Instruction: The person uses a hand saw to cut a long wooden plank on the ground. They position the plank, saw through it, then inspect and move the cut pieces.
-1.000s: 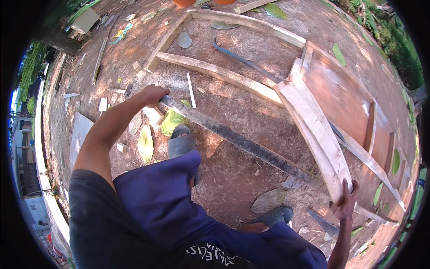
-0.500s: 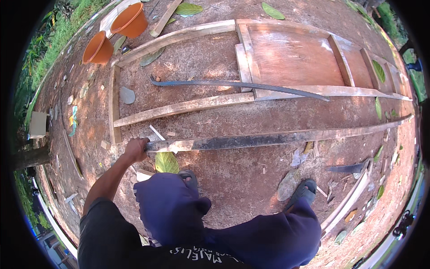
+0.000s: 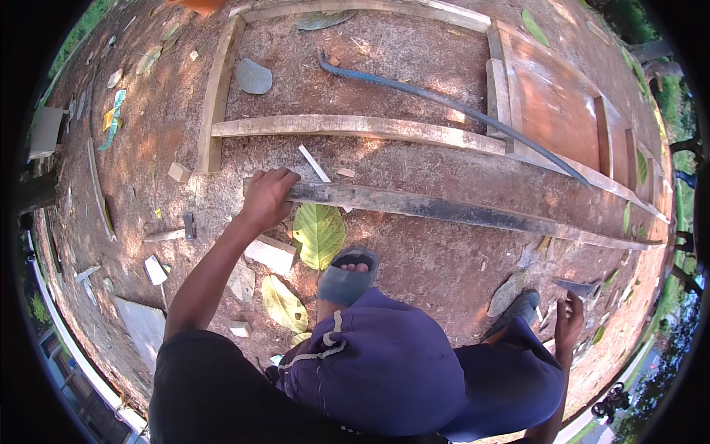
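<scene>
My left hand (image 3: 270, 196) grips the near-left end of a long board (image 3: 399, 206) with a dark stained face, lying across the ground before me. My right hand (image 3: 568, 322) hangs low at the right, fingers apart and slightly curled with nothing visible in them, just below a hand saw blade (image 3: 569, 285); whether they touch I cannot tell. Beyond the board lies a wooden frame (image 3: 325, 126), joined at the right to a framed plywood panel (image 3: 555, 103). A long blue-black pry bar (image 3: 414, 89) lies over the frame.
A hammer (image 3: 188, 226), small wood block (image 3: 179, 172), large leaves (image 3: 318, 237) and wood scraps lie about my sandalled feet (image 3: 347, 274). A grey sheet (image 3: 139, 325) is at lower left, an orange bucket (image 3: 194, 4) at the top edge, greenery at both sides.
My right hand has let go of the pale planks it held a second ago. My left hand still holds the dark board, now lying more crosswise. My view has swung and my knee has risen.
</scene>
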`<state>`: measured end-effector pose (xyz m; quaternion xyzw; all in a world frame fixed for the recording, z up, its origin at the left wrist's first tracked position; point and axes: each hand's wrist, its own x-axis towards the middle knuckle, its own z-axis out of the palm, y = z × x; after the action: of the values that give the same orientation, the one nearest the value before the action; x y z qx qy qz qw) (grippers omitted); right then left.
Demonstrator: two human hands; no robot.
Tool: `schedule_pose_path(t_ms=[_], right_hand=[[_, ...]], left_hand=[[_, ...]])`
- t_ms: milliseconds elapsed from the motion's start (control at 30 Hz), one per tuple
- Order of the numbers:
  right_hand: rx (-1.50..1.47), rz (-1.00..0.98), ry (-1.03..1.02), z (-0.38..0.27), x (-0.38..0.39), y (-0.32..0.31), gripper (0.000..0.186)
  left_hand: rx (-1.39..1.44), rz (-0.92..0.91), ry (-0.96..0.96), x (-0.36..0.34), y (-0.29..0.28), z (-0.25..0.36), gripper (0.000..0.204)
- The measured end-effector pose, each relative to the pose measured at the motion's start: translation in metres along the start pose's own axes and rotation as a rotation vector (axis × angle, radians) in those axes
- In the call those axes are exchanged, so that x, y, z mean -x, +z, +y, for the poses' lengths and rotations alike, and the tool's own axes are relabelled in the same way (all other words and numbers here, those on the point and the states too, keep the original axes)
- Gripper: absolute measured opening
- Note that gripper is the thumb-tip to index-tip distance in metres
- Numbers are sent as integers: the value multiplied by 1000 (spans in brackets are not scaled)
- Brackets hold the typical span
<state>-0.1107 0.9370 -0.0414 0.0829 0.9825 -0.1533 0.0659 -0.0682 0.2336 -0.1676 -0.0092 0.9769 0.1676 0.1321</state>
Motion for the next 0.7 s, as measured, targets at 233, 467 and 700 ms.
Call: schedule_pose_path(t_ms=[233, 467, 700], right_hand=[[356, -517, -1037, -267, -77, 95, 46], [167, -384, -1057, -338, -64, 201, 68], [-234, -195, -762, -330, -32, 217, 64]], left_hand=[[191, 82, 47, -12, -15, 2, 46], [477, -225, 145, -92, 8, -49, 37], [-219, -294, 579, -119, -3, -27, 17]])
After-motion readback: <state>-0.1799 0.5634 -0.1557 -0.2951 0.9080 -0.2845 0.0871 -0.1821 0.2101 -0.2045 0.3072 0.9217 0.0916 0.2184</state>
